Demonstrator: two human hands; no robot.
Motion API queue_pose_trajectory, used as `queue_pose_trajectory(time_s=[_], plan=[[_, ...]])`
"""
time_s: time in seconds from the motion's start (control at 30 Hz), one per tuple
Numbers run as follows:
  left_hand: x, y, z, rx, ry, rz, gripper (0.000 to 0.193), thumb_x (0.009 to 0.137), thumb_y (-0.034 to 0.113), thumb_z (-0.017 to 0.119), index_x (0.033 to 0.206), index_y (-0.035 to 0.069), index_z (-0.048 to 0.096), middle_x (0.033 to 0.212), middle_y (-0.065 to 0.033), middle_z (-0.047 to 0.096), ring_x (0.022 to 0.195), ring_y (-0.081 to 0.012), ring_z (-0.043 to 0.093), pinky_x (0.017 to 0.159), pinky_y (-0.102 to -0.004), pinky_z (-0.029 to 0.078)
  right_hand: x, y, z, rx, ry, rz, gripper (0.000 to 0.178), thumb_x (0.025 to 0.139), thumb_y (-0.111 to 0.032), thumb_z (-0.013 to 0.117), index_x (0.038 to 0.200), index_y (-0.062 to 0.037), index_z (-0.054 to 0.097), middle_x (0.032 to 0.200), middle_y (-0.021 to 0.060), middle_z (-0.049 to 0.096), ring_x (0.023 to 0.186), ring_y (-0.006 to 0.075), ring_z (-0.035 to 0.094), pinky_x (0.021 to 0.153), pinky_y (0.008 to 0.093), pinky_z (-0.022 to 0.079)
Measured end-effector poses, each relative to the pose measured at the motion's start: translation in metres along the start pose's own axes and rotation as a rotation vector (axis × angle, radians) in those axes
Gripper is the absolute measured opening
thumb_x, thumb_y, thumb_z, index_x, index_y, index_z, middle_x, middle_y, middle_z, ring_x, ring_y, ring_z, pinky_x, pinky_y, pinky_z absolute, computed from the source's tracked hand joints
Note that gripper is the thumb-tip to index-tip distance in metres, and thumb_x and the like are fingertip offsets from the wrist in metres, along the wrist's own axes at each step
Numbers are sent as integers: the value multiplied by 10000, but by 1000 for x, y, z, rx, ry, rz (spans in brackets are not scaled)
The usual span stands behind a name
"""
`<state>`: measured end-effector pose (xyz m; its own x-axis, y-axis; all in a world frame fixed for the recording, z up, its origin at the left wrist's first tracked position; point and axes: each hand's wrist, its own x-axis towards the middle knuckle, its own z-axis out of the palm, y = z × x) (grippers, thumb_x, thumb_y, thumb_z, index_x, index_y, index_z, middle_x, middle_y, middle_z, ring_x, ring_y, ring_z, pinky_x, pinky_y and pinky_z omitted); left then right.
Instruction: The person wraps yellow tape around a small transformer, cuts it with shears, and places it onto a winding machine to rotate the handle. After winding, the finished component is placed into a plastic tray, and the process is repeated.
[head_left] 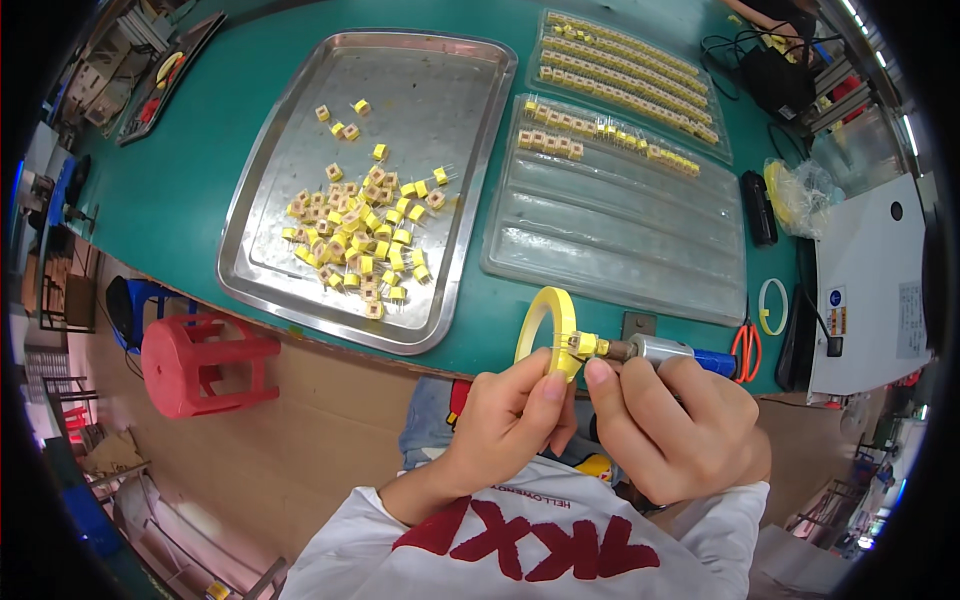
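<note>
A thin roll of yellow tape point(561, 318) stands on edge in my left hand point(516, 408), pinched between thumb and fingers. Right beside the tape sits a small yellow-wrapped transformer with thin pins point(584, 345), on the tip of a spindle. The spindle belongs to a silver and blue cylindrical tool point(662, 348) at the table's front edge. My right hand point(672, 420) is closed just in front of the spindle, thumb tip close to the transformer. Its curled fingers hide whatever they may hold.
At left, a metal tray point(462, 200) holds a loose pile of small transformers point(350, 225). A clear ribbed plastic tray point(610, 250), partly filled, lies right of it; a fuller one point(630, 80) is behind. Orange-handled scissors point(746, 352) lie at right. A red stool point(190, 365) stands below.
</note>
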<state>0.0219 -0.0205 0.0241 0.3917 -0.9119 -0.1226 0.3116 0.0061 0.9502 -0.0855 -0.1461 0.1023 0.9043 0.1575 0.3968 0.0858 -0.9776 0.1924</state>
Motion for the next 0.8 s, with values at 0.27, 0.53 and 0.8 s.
queue_pose_trajectory(time_s=[0.27, 0.53, 0.8], plan=[[1, 6, -8, 91, -21, -29, 328, 974, 260, 394, 780, 14, 494, 523, -22, 495, 447, -68, 435, 431, -220, 323, -20, 11, -15, 111, -22, 82, 422, 494, -83, 654, 910, -12, 652, 715, 52, 544, 489, 133, 461, 383, 228, 342], [1, 6, -9, 77, -23, -62, 302, 959, 210, 416, 739, 20, 495, 510, -10, 490, 443, -58, 415, 432, -219, 320, -16, 9, -1, 95, 61, 30, 382, 549, -73, 665, 925, -13, 649, 729, 48, 547, 494, 114, 447, 394, 215, 337], [0, 9, -5, 21, -26, -53, 296, 968, 213, 390, 817, 0, 529, 508, -3, 489, 441, -43, 407, 421, -215, 314, -7, 6, 5, 44, 84, -46, 304, 608, -62, 670, 906, 1, 652, 741, 42, 548, 513, 97, 438, 401, 186, 325]])
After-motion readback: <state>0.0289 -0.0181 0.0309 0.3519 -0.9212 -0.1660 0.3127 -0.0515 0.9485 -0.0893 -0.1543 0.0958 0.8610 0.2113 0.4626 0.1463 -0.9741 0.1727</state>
